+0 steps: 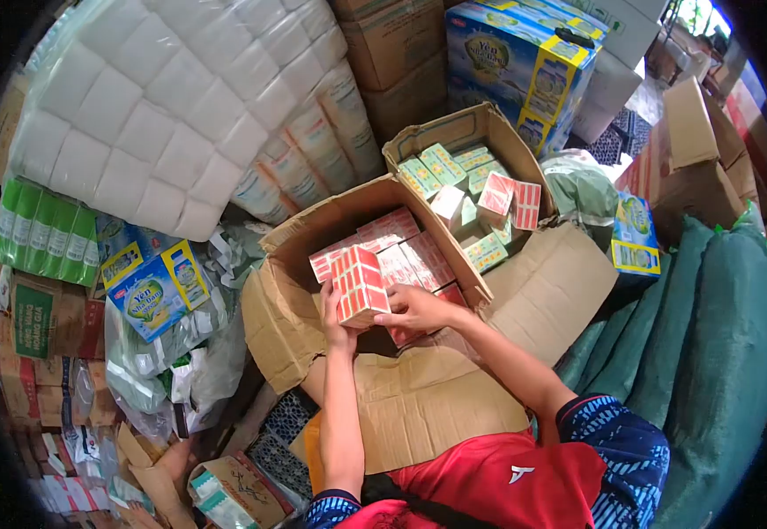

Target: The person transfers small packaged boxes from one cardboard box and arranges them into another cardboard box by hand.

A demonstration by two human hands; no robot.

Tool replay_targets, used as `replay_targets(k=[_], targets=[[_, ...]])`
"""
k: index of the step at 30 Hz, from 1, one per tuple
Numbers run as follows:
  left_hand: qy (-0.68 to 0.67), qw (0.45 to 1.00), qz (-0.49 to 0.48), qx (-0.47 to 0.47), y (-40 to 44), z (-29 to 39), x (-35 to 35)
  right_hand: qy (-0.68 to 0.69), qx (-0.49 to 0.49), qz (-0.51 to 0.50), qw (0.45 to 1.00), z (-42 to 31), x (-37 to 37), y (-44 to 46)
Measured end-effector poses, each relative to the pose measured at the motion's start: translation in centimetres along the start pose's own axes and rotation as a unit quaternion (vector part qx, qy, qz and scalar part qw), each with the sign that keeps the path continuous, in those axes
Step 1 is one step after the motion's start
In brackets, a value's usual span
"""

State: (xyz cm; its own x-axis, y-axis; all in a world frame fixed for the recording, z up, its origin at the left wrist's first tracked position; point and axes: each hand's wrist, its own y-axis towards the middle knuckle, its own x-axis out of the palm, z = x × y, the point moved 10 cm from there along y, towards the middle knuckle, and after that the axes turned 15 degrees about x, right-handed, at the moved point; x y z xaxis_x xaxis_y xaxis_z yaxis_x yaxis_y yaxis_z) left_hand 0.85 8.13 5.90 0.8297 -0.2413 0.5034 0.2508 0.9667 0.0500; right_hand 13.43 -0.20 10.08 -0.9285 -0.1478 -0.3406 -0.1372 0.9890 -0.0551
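Above the near open cardboard box (295,231), a red-and-white wrapped pack of small boxes (359,280) is held between my two hands. My left hand (338,319) grips its left side, fingers wrapped around it. My right hand (412,310) closes on its lower right corner. Inside the box lie several similar red-and-white packs (419,264). Just behind stands a second open cardboard box (401,145) with several green-and-yellow small boxes (441,165) and a few red-and-white packs (496,196) among them.
White wrapped paper packs (154,115) are piled at the back left. Blue drink cartons (507,62) stand at the back, another blue carton (159,291) at the left. Full green sacks (723,353) line the right. Wide box flaps (428,406) spread out in front of me.
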Motion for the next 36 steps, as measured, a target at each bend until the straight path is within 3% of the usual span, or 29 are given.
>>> replay_targets(k=[3,4,5,7,8,9,15,18,21,22,25,29,30,33,36], targets=[[0.092,0.981,0.055,0.163,-0.2,2.7,-1.3,0.132,0.085,-0.026,0.987,1.8,0.1,0.5],[0.141,0.967,0.08,0.194,-0.6,4.4,-1.1,0.125,0.09,0.041,0.987,2.1,-0.7,0.3],[0.244,0.947,0.071,0.198,-1.3,5.9,-0.3,0.151,0.142,0.015,0.978,3.3,-0.6,0.1],[0.51,0.801,-0.013,0.313,-1.7,9.3,2.2,0.14,0.072,0.059,0.986,1.8,-2.5,0.3],[0.526,0.804,-0.012,0.278,-1.6,8.8,1.6,0.256,0.214,-0.008,0.943,3.5,-1.8,-0.6],[0.542,0.805,-0.007,0.243,-1.6,8.3,0.8,0.224,0.175,0.037,0.958,4.4,-2.6,0.1],[0.541,0.818,0.074,0.184,-2.5,4.7,-1.1,0.288,0.254,0.111,0.917,8.1,-4.8,-0.4],[0.501,0.839,0.126,0.172,-3.1,3.1,-1.3,0.328,0.261,0.137,0.898,8.6,-5.3,-0.5],[0.411,0.88,0.155,0.181,-2.4,2.5,-2.2,0.295,0.24,0.142,0.914,8.5,-5.3,-0.5],[0.41,0.887,0.113,0.182,-1.3,2.4,-2.3,0.299,0.239,0.136,0.914,8.6,-5.0,-0.3],[0.45,0.884,0.097,0.081,-0.3,1.6,-4.1,0.298,0.232,0.122,0.918,8.4,-4.3,-0.3],[0.367,0.917,0.146,0.057,0.7,-0.2,-7.0,0.316,0.224,0.099,0.916,7.9,-3.8,-0.1],[0.286,0.948,0.13,0.048,2.3,-1.5,-7.9,0.276,0.22,0.116,0.929,8.6,-3.9,0.1],[0.286,0.945,0.158,-0.025,2.8,-0.8,-7.3,0.281,0.224,0.104,0.928,9.5,-3.6,0.2],[0.442,0.888,0.124,0.005,4.3,-0.6,-8.7,0.275,0.205,0.12,0.932,9.6,-3.7,0.3]])
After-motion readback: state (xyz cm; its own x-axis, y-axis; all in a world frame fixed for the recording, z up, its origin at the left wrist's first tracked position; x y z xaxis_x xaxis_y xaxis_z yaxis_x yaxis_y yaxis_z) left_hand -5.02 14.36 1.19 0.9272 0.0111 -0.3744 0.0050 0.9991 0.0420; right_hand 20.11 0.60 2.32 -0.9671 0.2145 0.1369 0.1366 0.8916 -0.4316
